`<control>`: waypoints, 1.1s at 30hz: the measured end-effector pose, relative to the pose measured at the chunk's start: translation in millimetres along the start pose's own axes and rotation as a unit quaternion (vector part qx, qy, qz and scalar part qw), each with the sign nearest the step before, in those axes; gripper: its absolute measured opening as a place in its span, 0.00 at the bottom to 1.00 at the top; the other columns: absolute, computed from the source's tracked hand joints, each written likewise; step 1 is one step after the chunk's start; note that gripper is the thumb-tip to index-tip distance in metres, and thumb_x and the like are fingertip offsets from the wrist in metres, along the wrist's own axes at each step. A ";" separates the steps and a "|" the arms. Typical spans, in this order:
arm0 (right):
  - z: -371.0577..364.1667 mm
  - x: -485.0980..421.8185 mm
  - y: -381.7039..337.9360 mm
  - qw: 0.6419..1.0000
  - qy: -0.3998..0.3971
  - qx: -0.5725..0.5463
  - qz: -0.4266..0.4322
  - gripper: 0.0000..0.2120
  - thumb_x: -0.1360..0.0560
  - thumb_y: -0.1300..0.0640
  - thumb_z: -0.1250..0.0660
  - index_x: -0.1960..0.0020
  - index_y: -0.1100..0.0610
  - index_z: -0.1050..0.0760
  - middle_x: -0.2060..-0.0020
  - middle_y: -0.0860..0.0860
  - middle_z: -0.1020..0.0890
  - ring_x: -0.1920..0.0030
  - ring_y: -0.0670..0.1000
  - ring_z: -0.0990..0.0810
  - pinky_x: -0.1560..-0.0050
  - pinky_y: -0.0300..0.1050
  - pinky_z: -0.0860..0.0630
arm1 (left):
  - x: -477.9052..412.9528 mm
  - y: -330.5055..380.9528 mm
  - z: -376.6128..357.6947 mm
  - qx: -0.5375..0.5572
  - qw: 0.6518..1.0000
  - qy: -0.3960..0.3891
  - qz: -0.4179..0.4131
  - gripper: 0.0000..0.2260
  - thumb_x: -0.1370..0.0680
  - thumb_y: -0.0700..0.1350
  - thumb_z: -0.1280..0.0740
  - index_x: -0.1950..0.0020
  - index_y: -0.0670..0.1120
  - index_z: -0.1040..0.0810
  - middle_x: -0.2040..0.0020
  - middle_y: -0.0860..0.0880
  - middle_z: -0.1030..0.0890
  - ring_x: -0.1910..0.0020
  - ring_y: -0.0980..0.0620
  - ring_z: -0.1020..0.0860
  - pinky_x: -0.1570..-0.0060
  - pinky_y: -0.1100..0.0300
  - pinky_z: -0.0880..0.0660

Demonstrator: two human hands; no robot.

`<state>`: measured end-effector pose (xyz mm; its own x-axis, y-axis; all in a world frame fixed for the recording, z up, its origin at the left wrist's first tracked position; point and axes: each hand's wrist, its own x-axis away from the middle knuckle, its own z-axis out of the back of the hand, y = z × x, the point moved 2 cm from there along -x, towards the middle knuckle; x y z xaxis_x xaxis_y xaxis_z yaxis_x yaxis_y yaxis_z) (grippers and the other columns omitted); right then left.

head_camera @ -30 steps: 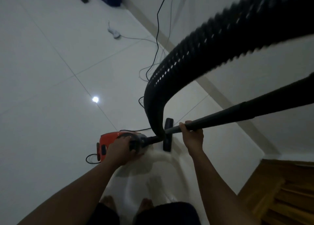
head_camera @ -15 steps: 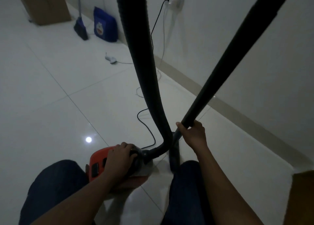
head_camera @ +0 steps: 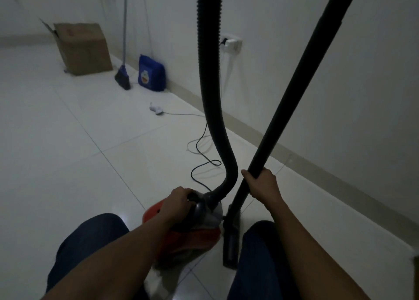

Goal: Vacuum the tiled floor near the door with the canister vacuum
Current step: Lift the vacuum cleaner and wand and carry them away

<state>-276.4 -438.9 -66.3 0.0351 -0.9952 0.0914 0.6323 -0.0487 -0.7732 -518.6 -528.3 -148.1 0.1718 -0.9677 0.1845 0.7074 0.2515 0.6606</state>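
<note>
The orange canister vacuum (head_camera: 192,234) sits on the white tiled floor (head_camera: 68,152) between my knees. My left hand (head_camera: 178,201) grips the dark handle on its top. A black ribbed hose (head_camera: 209,84) rises from the canister's front and leaves the top of the view. My right hand (head_camera: 261,184) grips the black wand (head_camera: 294,84), which slants up to the right. The wand's floor nozzle (head_camera: 231,243) rests on the tiles beside the canister's right side.
A black power cord (head_camera: 204,163) loops across the floor to a wall socket (head_camera: 232,43). A white cable with a small plug (head_camera: 157,110) lies further off. A cardboard box (head_camera: 82,48), a broom (head_camera: 123,75) and a blue bag (head_camera: 151,74) stand along the far wall. A wooden edge (head_camera: 416,277) shows at the right.
The view has tilted up from the floor toward the far wall. The hose and wand now stand nearly upright. Both hands keep their grips; the canister sits closer between my knees.
</note>
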 end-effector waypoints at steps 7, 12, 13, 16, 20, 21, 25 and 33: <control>12.6 -22.7 21.7 1.000 0.014 -0.020 -0.009 0.20 0.25 0.44 0.31 0.45 0.60 0.23 0.59 0.53 0.17 0.62 0.51 0.17 0.69 0.39 0.24 | -52.5 22.4 -31.2 0.024 1.000 0.004 0.008 0.14 0.31 0.50 0.33 0.47 0.52 0.17 0.49 0.47 0.18 0.49 0.46 0.19 0.46 0.48 0.21; 15.2 -28.5 27.1 0.999 0.022 -0.025 -0.025 0.21 0.26 0.43 0.31 0.43 0.59 0.23 0.59 0.52 0.17 0.63 0.50 0.17 0.69 0.39 0.25 | -48.4 16.6 -42.5 0.001 0.998 0.052 -0.019 0.14 0.27 0.42 0.34 0.43 0.51 0.19 0.48 0.46 0.19 0.48 0.44 0.21 0.46 0.49 0.24; 14.1 -28.2 26.6 0.999 0.021 -0.020 -0.024 0.21 0.26 0.43 0.31 0.43 0.59 0.23 0.60 0.52 0.17 0.63 0.50 0.17 0.69 0.39 0.25 | -39.9 13.8 -43.8 0.004 0.996 0.083 -0.019 0.15 0.27 0.41 0.34 0.42 0.52 0.19 0.47 0.47 0.19 0.48 0.45 0.21 0.45 0.50 0.24; 6.4 -31.5 24.7 1.000 0.015 -0.017 -0.018 0.21 0.25 0.44 0.31 0.42 0.58 0.23 0.59 0.52 0.17 0.63 0.50 0.17 0.67 0.39 0.24 | -6.8 -2.6 -51.8 -0.013 0.982 0.168 0.082 0.21 0.25 0.46 0.31 0.32 0.53 0.27 0.36 0.46 0.23 0.38 0.44 0.27 0.36 0.45 0.30; -7.2 -36.1 14.0 1.000 0.006 -0.013 0.003 0.21 0.25 0.45 0.31 0.39 0.58 0.24 0.54 0.54 0.17 0.58 0.53 0.16 0.58 0.47 0.18 | 21.4 -30.6 -66.7 0.044 0.954 0.168 0.247 0.31 0.23 0.58 0.32 0.25 0.47 0.36 0.26 0.43 0.33 0.26 0.39 0.38 0.26 0.41 0.45; -9.1 -37.8 12.0 1.000 0.006 -0.012 0.007 0.21 0.25 0.45 0.31 0.39 0.58 0.24 0.52 0.54 0.17 0.56 0.54 0.16 0.56 0.48 0.18 | 24.5 -33.0 -67.5 0.061 0.945 0.167 0.274 0.31 0.23 0.59 0.33 0.26 0.45 0.35 0.25 0.42 0.33 0.25 0.39 0.39 0.25 0.43 0.45; -11.1 -44.8 10.1 1.000 0.004 -0.027 -0.005 0.21 0.24 0.46 0.31 0.37 0.56 0.25 0.51 0.53 0.17 0.56 0.53 0.17 0.56 0.49 0.17 | 23.7 -34.6 -62.6 0.056 0.928 0.158 0.333 0.28 0.21 0.62 0.39 0.32 0.41 0.30 0.26 0.40 0.33 0.26 0.37 0.38 0.30 0.41 0.38; 0.4 -54.7 21.9 0.998 0.011 -0.046 -0.043 0.24 0.28 0.41 0.30 0.39 0.56 0.24 0.52 0.53 0.17 0.56 0.53 0.16 0.53 0.53 0.17 | 4.9 -13.8 -45.2 0.038 0.920 0.122 0.370 0.19 0.21 0.49 0.37 0.32 0.44 0.33 0.31 0.37 0.31 0.33 0.34 0.31 0.32 0.38 0.37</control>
<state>-264.1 -385.5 -88.0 -0.0346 -0.9886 0.1468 0.5589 -0.1409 -0.8172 -496.5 -537.3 -189.2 0.7429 -0.5039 0.4407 0.2868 0.8344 0.4707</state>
